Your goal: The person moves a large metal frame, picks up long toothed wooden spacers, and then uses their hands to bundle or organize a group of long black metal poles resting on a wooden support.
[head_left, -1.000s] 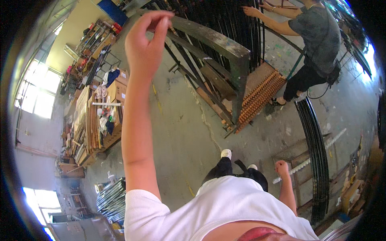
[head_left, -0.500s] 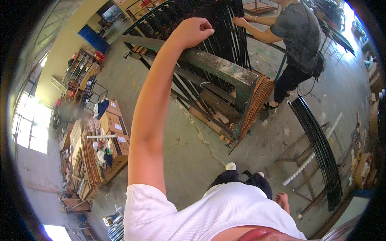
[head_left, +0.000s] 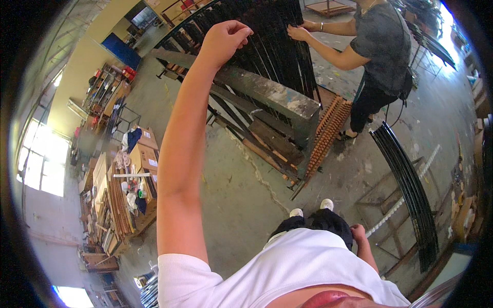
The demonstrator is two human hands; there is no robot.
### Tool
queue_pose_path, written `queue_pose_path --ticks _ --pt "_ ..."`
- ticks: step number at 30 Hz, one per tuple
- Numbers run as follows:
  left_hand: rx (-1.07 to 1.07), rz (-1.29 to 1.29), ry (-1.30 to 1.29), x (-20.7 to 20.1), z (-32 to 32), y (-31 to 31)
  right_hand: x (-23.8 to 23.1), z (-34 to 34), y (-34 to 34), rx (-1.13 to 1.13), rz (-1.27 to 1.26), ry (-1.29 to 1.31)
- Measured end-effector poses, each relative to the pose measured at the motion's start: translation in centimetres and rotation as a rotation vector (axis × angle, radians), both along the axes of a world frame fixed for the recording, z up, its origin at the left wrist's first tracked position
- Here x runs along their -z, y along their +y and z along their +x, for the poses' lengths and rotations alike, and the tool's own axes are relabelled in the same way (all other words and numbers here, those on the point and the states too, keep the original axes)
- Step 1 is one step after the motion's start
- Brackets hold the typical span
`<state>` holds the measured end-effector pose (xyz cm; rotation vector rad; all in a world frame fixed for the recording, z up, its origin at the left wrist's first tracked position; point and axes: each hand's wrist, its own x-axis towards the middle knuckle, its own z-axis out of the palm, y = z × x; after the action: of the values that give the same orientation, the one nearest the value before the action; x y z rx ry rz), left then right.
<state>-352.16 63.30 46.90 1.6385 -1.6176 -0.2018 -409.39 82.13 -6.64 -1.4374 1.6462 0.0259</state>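
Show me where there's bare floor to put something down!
The biggest patch of bare floor lies between the cardboard boxes and the grey-green frame. A smaller one sits between the brown ridged stack and the black strips on the right. It's crowded beyond the left hand, where long black bars are packed together.

wearer's clothing: white top point(head_left: 303, 262), short-sleeved, fine ribbed knit; neckline point(head_left: 328, 281) wide and rounded. left sleeve point(head_left: 187, 274) same white, close to the arm, straight hem on the upper arm. trousers point(head_left: 331, 224) black, loose, soft folds. shoes point(head_left: 326, 204) whitish, rounded toes; finer detail too small to read. left hand point(head_left: 222, 42) and right hand point(head_left: 358, 233) bare.
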Motion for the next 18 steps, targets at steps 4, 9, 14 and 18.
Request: queue_pose_path --ticks 4,9,14,18 --pt "-0.045 0.024 0.054 -0.6 -0.8 0.4 -0.3 -0.9 -4.0 0.263 0.230 -0.206" --pt "-0.122 0.054 0.112 -0.9 -0.8 0.9 -1.9 -0.8 -7.3 0.225 0.203 -0.211" --pt "-0.148 -0.011 0.138 -0.9 -1.0 0.7 -0.6 -2.1 -8.5 0.125 0.216 -0.186" --pt "-0.157 -0.071 0.217 -1.1 -1.0 0.9 0.5 -3.0 -8.9 0.134 0.243 -0.150"
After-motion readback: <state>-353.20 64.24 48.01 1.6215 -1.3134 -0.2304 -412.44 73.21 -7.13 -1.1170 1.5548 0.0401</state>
